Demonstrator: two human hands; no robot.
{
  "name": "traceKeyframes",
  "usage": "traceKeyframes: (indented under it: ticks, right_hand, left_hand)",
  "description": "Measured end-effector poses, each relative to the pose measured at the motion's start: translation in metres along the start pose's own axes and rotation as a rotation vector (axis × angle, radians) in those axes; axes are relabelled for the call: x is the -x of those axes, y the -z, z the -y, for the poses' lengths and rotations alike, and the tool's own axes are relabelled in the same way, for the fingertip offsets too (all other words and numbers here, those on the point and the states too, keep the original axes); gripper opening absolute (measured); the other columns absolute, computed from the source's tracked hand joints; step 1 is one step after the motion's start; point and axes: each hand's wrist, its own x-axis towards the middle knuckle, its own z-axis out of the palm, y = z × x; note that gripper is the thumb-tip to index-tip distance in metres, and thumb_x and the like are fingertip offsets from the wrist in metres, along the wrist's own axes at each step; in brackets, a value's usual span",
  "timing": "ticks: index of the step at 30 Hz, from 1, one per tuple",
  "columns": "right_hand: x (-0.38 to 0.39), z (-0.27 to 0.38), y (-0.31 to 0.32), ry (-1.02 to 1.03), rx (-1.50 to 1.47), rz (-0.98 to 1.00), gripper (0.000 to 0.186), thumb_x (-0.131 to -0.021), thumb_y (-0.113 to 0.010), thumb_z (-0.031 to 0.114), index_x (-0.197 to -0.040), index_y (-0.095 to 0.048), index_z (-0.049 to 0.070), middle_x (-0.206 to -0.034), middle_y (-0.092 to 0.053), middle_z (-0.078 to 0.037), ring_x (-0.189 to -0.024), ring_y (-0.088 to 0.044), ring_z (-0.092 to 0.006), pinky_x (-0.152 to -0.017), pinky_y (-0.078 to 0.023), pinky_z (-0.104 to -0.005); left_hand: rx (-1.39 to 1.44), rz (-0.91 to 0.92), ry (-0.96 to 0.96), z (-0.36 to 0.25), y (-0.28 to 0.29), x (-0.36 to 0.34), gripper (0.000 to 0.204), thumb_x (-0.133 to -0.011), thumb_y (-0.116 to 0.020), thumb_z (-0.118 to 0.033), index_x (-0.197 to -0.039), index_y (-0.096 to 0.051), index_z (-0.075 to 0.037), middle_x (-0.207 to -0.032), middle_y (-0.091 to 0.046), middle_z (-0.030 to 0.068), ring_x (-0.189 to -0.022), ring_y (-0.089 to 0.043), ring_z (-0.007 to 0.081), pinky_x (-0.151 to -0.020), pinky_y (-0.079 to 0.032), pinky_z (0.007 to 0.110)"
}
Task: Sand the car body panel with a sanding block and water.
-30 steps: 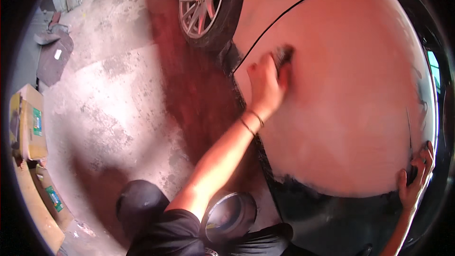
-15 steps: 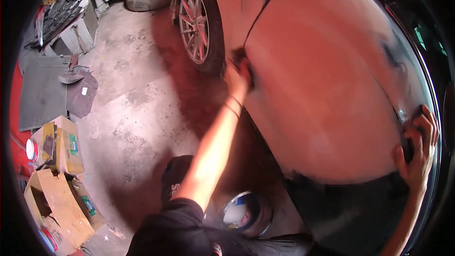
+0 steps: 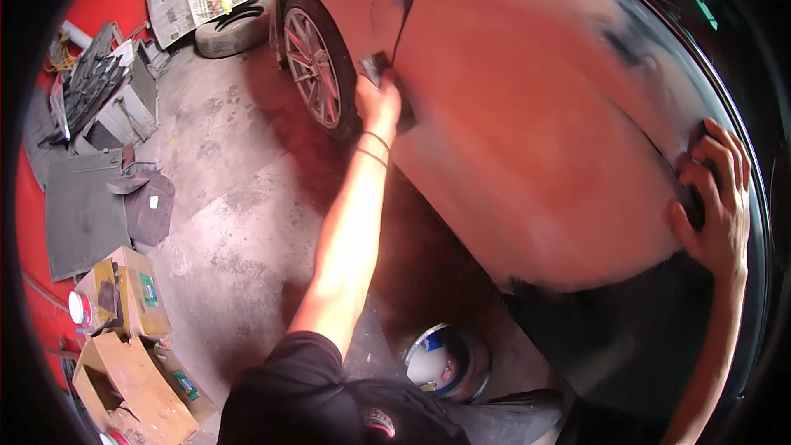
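1. Holding a dark pad (image 3: 375, 68), the left hand (image 3: 380, 105) curls at the far-left edge of the pinkish car panel (image 3: 527, 148), beside the wheel (image 3: 311, 62), likely for control.
2. The right hand (image 3: 721, 198) spreads at the panel's right edge, perhaps for bracing; whether it grips anything, I cannot tell.
3. A bucket (image 3: 475, 369) stands near, likely within reach.

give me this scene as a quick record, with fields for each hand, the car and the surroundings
left hand: grips a dark block, close to the wheel
right hand: rests on the car side, fingers spread
car side finish: mostly dull reddish, black nearest the person
floor: open bucket, loose tyre
far left: cardboard box
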Motion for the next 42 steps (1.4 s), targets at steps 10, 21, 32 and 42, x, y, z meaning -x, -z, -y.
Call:
traceKeyframes:
  ticks: [10, 21, 32, 42]
  right_hand:
    - [0.006, -0.004, 0.002, -0.007, 0.0, 0.009, 0.032, -0.079, -0.076, 0.026, -0.101, -0.064, 0.008, -0.129, -0.062, -0.017, -0.147, -0.054, -0.046, -0.121, -0.041, -0.0645]
    - [0.009, -0.003, -0.009, 0.032, -0.002, 0.006, 0.033, -0.083, -0.076, 0.029, -0.104, -0.065, 0.006, -0.135, -0.061, -0.018, -0.148, -0.053, -0.0442, -0.122, -0.04, -0.0608]
    - [0.043, -0.019, -0.022, 0.106, 0.044, -0.152, 0.038, -0.085, -0.075, 0.03, -0.11, -0.064, 0.004, -0.138, -0.06, -0.018, -0.149, -0.053, -0.0435, -0.121, -0.041, -0.0569]
    - [0.074, -0.008, -0.004, 0.049, -0.123, -0.237, 0.037, -0.072, -0.08, 0.023, -0.105, -0.069, 0.01, -0.119, -0.066, -0.012, -0.119, -0.062, -0.0354, -0.108, -0.045, -0.0494]
  left_hand:
    - [-0.183, 0.125, -0.329, -0.044, -0.059, 0.233, 0.053, -0.096, -0.068, -0.011, -0.143, -0.051, 0.007, -0.13, -0.063, 0.0289, -0.125, -0.062, 0.0446, -0.11, -0.044, 0.056]
    - [-0.122, 0.242, -0.219, -0.07, -0.067, 0.328, 0.05, -0.089, -0.072, -0.01, -0.134, -0.058, 0.006, -0.118, -0.063, 0.0262, -0.12, -0.061, 0.0469, -0.104, -0.037, 0.061]
    - [-0.017, 0.013, -0.106, -0.05, -0.047, 0.129, 0.023, -0.104, -0.065, -0.009, -0.12, -0.068, 0.006, -0.108, -0.079, 0.0189, -0.098, -0.076, 0.0312, -0.089, -0.06, 0.046]
    - [-0.087, 0.197, -0.267, -0.095, -0.094, 0.433, 0.042, -0.108, -0.065, -0.027, -0.139, -0.064, 0.001, -0.129, -0.072, 0.0205, -0.12, -0.068, 0.032, -0.105, -0.051, 0.049]
